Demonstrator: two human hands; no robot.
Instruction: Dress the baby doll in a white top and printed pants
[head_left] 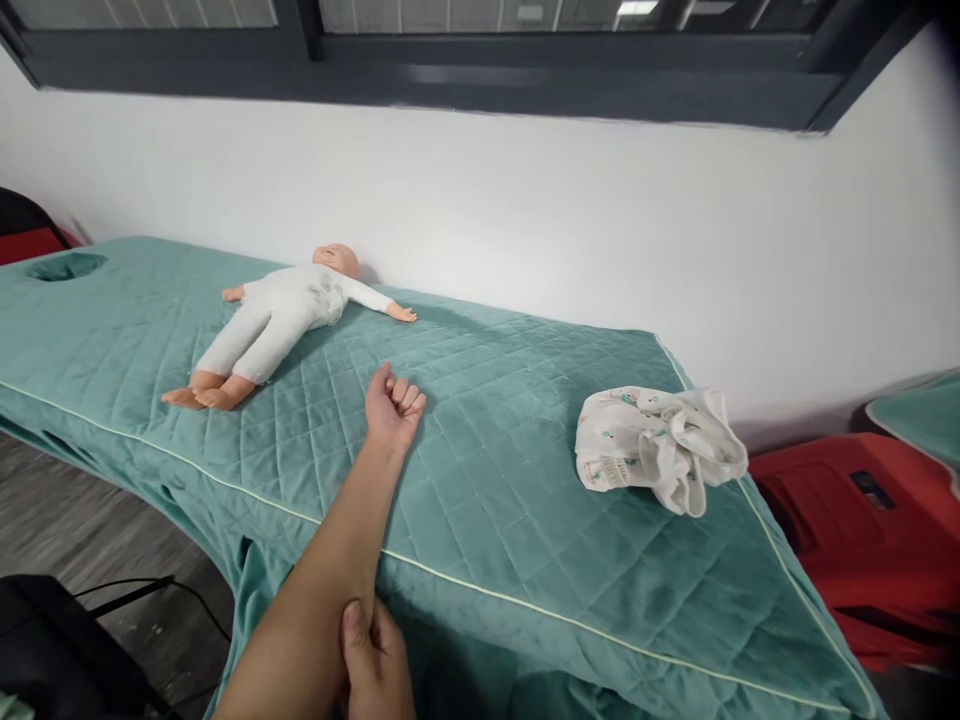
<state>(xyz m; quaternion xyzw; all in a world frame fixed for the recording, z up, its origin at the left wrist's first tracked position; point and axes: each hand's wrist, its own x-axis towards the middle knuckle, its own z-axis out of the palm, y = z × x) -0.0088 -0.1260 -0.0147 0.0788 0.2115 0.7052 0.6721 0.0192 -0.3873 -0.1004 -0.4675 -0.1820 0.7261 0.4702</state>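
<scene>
My left forearm (330, 560) reaches over the edge of a green quilted bed cover (495, 480). My left hand (395, 403) is turned palm up on the cover, fingers curled into a loose fist, and nothing shows in it. Near the elbow, my right hand (375, 660) is closed around the left forearm, thumb on top and the other fingers partly hidden. Beyond my left fist a baby doll (281, 310) in a white body suit lies on its back, arms spread. To the right, a crumpled white printed baby garment (652, 440) rests on the cover, apart from both hands.
A white wall (487, 210) with a dark-framed window (525, 75) stands behind the bed. Red cases or chairs (862, 540) are beyond its right end. A face hole (66, 266) opens at the left end. Below left are a black object (60, 650) and a cable.
</scene>
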